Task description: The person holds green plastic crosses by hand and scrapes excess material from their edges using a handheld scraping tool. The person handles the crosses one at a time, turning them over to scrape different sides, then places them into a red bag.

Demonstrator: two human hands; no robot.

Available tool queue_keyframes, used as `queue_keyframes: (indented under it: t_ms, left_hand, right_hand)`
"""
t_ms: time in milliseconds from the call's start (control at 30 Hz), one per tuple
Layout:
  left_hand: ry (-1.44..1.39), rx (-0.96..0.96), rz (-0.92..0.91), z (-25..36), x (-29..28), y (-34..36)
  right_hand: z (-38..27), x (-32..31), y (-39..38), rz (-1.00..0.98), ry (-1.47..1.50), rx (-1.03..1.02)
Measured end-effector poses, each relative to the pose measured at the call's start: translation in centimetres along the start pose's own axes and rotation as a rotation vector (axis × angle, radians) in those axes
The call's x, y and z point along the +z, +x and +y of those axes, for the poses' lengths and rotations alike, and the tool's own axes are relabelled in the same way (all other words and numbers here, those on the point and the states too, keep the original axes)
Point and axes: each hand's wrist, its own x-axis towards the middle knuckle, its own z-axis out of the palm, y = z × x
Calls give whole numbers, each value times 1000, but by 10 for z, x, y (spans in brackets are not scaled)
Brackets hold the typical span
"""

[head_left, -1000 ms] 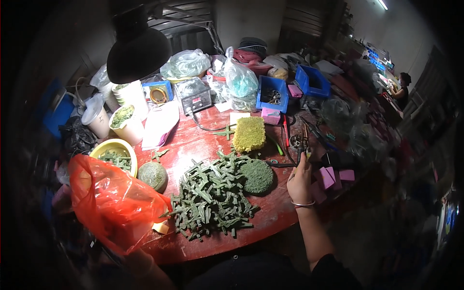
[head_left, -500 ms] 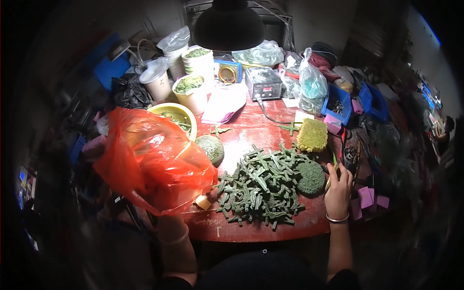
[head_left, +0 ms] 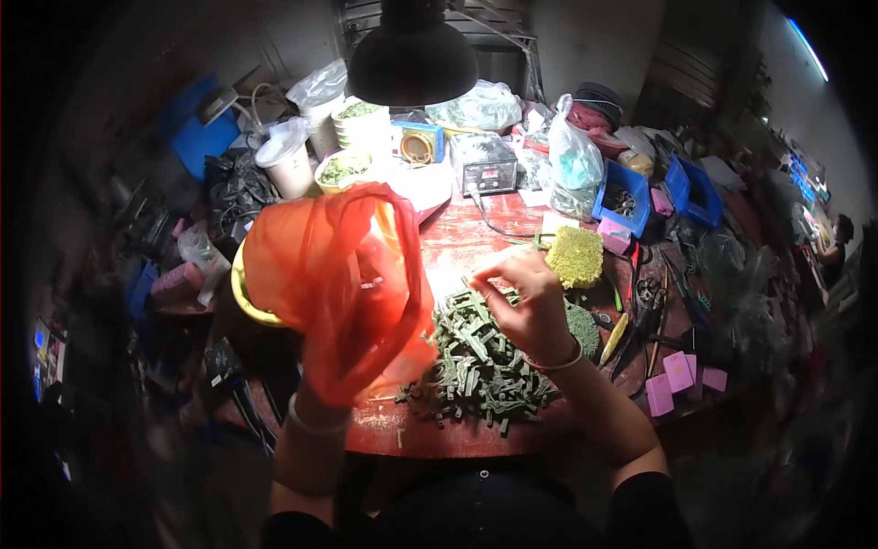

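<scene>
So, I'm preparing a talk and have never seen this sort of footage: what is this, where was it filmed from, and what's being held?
There is no robot here, just a person with bare hands. The view comes from the left of two fisheye cameras worn on the head, looking down, so straight edges bend.

On the red table lies a pile of green pieces, with a yellow spongy block and pink blocks farther right.

The left forearm reaches up to a red plastic bag, which hides the left hand and its grip. The right hand is over the pile, fingers bent together; whether they hold something is unclear.
</scene>
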Motion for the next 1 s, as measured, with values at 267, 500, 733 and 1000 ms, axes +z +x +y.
queue_keyframes:
  t_ms: [267,500,733,1000]
  left_hand:
    - [1123,517,41,-2,-23,10]
    - [1122,528,120,37,-41,8]
    - [1168,304,71,40,-50,-5]
    - [1092,209,12,34,-61,18]
  right_hand:
    - [-7,42,6,-472,483,68]
    - [9,27,4,-304,315,296]
    - [22,-2,-8,-217,283,364]
    - [20,0,-25,-85,639,448]
